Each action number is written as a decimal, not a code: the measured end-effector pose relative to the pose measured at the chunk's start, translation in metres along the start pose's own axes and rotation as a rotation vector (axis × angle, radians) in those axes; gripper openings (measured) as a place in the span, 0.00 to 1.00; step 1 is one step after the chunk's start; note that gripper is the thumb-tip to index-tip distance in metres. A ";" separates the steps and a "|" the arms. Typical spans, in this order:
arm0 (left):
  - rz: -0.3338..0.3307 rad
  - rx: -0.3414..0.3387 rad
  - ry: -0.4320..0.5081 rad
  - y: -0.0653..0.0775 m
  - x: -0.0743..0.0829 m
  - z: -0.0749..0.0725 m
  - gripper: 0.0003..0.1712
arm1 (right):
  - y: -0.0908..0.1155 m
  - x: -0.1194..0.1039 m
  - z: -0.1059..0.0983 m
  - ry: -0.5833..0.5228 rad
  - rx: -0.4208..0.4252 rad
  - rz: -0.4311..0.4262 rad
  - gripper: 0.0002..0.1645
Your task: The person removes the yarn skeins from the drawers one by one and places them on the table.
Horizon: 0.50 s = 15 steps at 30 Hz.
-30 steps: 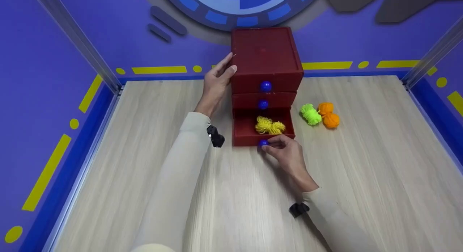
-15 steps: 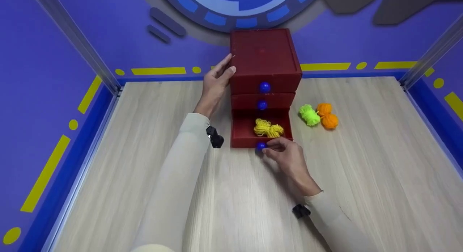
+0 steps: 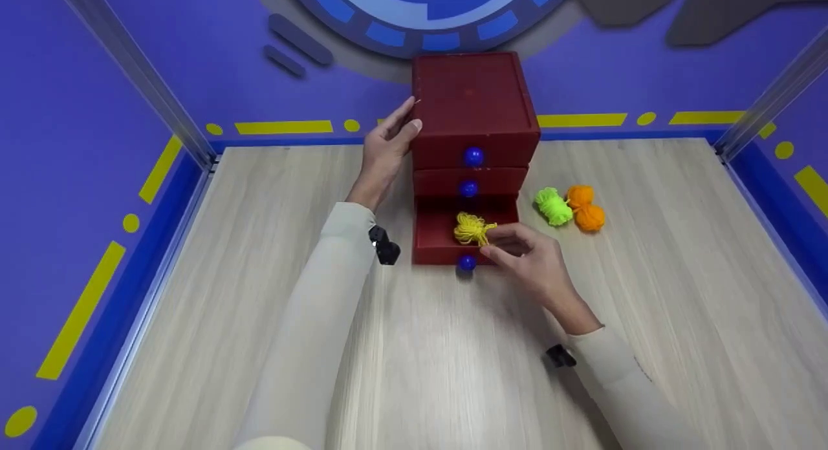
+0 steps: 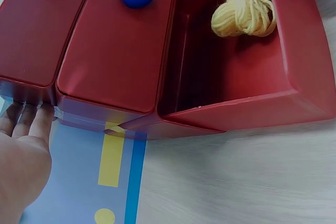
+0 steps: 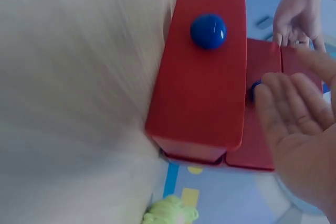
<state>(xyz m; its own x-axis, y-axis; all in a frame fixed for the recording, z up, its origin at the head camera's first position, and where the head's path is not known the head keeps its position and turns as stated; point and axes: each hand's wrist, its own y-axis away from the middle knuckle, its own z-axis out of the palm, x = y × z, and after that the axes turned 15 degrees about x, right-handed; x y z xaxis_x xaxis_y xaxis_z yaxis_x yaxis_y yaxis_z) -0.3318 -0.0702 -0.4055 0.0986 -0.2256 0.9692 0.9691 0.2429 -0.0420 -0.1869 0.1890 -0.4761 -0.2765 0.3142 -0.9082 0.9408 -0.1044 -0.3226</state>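
Observation:
A dark red drawer cabinet (image 3: 475, 91) stands against the back wall, with blue ball knobs on its fronts. Its bottom drawer (image 3: 430, 255) is pulled out, and a yellow yarn bundle (image 3: 471, 229) lies inside. My left hand (image 3: 383, 154) rests on the cabinet's left side; its fingers look straight in the left wrist view. My right hand (image 3: 537, 259) reaches over the drawer's front right corner to the yarn, thumb and fingers apart, covering the bundle's right part. Whether it touches the yarn cannot be told. In the right wrist view, that hand's fingers (image 5: 286, 103) are extended.
To the cabinet's right, a neon green yarn bundle (image 3: 554, 206) lies beside an orange yarn bundle (image 3: 586, 207) on the wooden table (image 3: 272, 275). Blue panels with yellow marks enclose the table at the back and sides.
My right hand has let go of the bottom drawer's blue knob and moved up and right to the yellow yarn. The left hand stays on the cabinet's side.

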 end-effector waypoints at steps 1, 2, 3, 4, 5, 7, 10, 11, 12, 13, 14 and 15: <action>0.001 0.003 0.000 0.000 0.000 0.000 0.28 | -0.003 0.000 -0.001 -0.008 -0.004 -0.022 0.16; 0.002 0.004 0.000 0.000 0.000 0.000 0.28 | -0.006 0.000 -0.002 -0.008 -0.011 -0.042 0.17; 0.004 0.004 -0.001 0.000 0.000 -0.001 0.28 | -0.010 0.000 -0.002 -0.006 -0.020 -0.060 0.17; 0.007 0.004 -0.004 0.000 0.000 -0.001 0.28 | -0.013 0.000 -0.003 -0.003 -0.033 -0.071 0.18; 0.009 0.002 -0.006 0.000 0.001 -0.001 0.28 | -0.016 0.000 -0.004 0.002 -0.046 -0.082 0.18; 0.012 -0.003 -0.012 0.001 0.001 -0.002 0.28 | -0.023 0.001 -0.005 0.010 -0.074 -0.090 0.20; 0.007 -0.008 -0.004 0.003 0.002 -0.002 0.28 | -0.032 0.005 -0.006 0.023 -0.110 -0.091 0.21; 0.007 -0.011 0.000 0.003 0.002 -0.002 0.29 | -0.035 0.007 -0.006 0.033 -0.117 -0.096 0.22; 0.009 -0.013 0.000 0.003 0.002 -0.002 0.29 | -0.038 0.009 -0.006 0.043 -0.123 -0.100 0.22; 0.009 -0.013 0.000 0.002 0.003 -0.002 0.29 | -0.041 0.011 -0.006 0.055 -0.128 -0.105 0.23; 0.007 -0.010 0.005 0.002 0.003 -0.002 0.29 | -0.044 0.013 -0.005 0.067 -0.133 -0.111 0.23; 0.006 -0.009 0.006 0.002 0.003 -0.002 0.28 | -0.046 0.015 -0.005 0.081 -0.139 -0.116 0.24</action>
<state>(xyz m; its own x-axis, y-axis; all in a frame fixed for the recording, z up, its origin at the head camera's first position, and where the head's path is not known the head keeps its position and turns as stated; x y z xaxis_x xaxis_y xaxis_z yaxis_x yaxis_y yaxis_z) -0.3292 -0.0723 -0.4033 0.1054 -0.2300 0.9675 0.9706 0.2357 -0.0497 -0.2334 0.2036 -0.4740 -0.3729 0.3923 -0.8409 0.9232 0.0660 -0.3786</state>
